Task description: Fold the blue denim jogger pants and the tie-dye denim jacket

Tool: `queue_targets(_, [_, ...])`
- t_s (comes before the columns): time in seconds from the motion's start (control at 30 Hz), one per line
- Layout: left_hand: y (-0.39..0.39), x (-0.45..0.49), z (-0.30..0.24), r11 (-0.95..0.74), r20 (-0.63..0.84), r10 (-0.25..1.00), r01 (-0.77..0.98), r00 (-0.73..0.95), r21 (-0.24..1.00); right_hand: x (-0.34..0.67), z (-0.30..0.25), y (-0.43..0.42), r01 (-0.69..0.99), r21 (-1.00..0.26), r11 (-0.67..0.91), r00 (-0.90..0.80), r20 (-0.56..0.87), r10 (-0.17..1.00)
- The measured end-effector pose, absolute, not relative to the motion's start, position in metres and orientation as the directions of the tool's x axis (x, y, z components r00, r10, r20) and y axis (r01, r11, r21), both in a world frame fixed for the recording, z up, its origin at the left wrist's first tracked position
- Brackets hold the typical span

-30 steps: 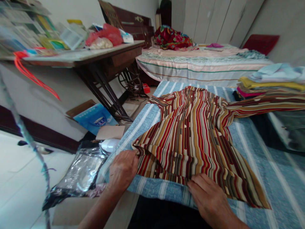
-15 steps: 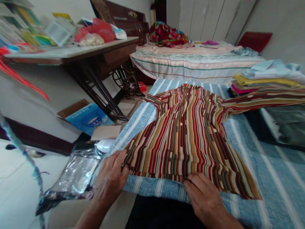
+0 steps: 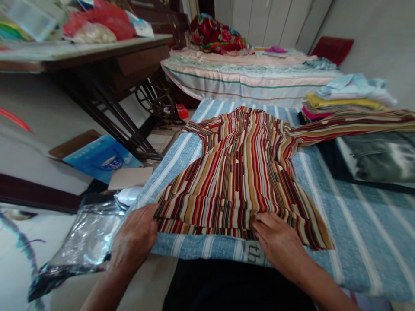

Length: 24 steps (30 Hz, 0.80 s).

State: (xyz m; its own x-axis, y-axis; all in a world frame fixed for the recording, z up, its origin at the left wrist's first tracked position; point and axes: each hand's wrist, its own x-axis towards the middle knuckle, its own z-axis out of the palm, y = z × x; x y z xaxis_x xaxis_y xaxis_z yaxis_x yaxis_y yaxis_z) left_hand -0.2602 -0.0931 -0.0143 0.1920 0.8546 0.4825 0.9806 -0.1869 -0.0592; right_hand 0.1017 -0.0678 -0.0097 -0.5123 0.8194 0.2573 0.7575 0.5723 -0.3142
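Note:
A striped long-sleeved shirt [image 3: 227,172] in red, tan, brown and cream lies spread on the blue-and-white striped bed cover [image 3: 353,233]. Its collar points away from me, and one sleeve stretches out to the right across other clothes. My left hand [image 3: 138,233] pinches the shirt's bottom left corner. At the middle of the hem, my right hand [image 3: 279,239] grips the cloth between thumb and fingers. The hem edge between my hands is slightly lifted and turned.
Folded clothes [image 3: 343,99] are stacked at the right, with a dark green folded garment [image 3: 382,157] nearer. On the left stands a treadle sewing table [image 3: 106,56]. Below it are a blue carton [image 3: 103,157] and a clear plastic bag [image 3: 87,235]. Another bed [image 3: 246,82] stands behind.
The view has shifted, so most things sit further left and higher. Both hands keep hold of the hem, and the right hand's part is now raised and turned up a little.

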Motion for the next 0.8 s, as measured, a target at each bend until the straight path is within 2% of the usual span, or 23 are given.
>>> queue_targets(0.27, [-0.0908, -0.2682, -0.0163, -0.147, 0.375, 0.916, 0.989, 0.145, -0.026, 0.1079, -0.0018, -0.0669, 0.794, -0.198, 0.575, -0.549, 0.174, 0.817])
queue_targets(0.47, [-0.0901, -0.2664, -0.0091, -0.138, 0.388, 0.91, 0.989, 0.146, -0.049, 0.1057, -0.0078, -0.0642, 0.796, -0.156, 0.585, -0.542, 0.247, 0.803])
queue_targets(0.63, [-0.0904, -0.2661, -0.0104, -0.183, 0.38, 0.908, 0.983, 0.176, -0.016, 0.1057, -0.0038, -0.0644, 0.774, -0.159, 0.613, -0.572, 0.238, 0.785])
queue_targets(0.8, [-0.0866, -0.2667, -0.016, -0.179, 0.381, 0.908, 0.984, 0.174, -0.024, 0.1007, -0.0027, -0.063, 0.77, -0.051, 0.636, -0.601, 0.273, 0.751])
